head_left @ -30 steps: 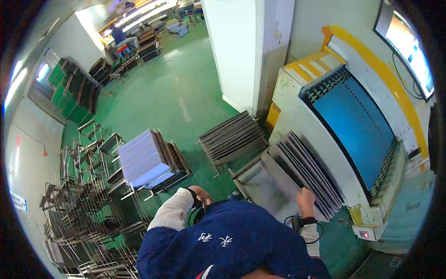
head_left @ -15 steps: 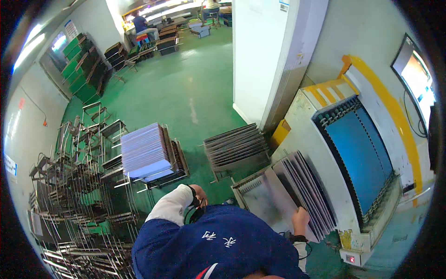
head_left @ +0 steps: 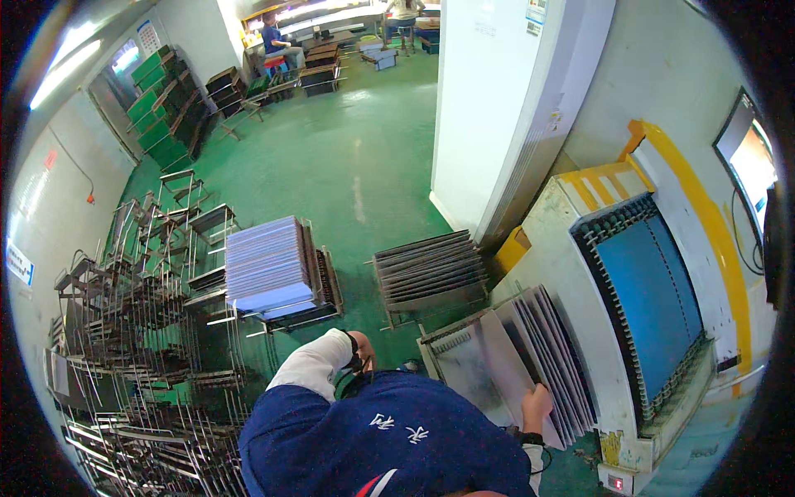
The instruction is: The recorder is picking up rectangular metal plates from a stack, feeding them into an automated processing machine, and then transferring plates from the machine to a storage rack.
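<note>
The right hand is closed around the near edge of a grey panel, apparently the leftmost of a leaning row of grey panels standing between a dull metal surface and the machine with the blue face. The left hand is low beside the person's body, well apart from the panels; its fingers are partly hidden, so whether it grips anything cannot be told. Good handling here probably depends on keeping the one panel apart from its neighbours: the sheets lean close together at a slant, and a careless pull could drag the next one along or scrape its face. A pinch near the edge, with the palm off the flat side, seems the safest hold. Since the panel is long and supported by one hand at its near end, the far end may swing or tip, so a second hand would likely steady it. The dark cord near the right wrist is best kept clear of the panel edges.
</note>
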Available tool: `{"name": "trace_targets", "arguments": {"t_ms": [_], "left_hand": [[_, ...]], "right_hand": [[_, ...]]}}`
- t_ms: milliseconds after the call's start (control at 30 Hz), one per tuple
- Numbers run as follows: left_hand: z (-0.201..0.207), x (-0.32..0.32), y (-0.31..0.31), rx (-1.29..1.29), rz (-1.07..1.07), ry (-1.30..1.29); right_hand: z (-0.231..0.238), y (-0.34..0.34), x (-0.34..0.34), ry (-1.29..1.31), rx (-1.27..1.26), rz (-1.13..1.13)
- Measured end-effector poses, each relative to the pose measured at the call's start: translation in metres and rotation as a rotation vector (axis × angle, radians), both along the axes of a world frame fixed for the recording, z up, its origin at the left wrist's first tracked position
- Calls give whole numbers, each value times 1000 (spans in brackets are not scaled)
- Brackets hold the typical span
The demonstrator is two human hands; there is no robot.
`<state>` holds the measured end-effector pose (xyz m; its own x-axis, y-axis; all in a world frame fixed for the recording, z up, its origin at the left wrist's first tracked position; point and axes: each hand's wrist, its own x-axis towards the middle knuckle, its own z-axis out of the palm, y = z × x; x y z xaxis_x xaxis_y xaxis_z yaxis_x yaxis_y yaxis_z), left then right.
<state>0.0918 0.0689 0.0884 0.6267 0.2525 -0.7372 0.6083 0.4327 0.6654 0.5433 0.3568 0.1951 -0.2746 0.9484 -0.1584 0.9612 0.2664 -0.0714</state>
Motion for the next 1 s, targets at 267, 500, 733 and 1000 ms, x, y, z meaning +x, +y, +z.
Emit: {"name": "trace_targets", "arguments": {"t_ms": [267,500,733,1000], "left_hand": [[-13,4,-2,-194,135,28],[-13,7,-2,-365,131,-146],[-43,8,-1,-478,230,46],[-11,15,-3,-250,17,-5]], "right_hand": [[-12,2,9,22,43,39],[0,-2,2,35,11,53],[-12,0,10,32,-15,20],[6,-7,1,38,-24,13]]}}
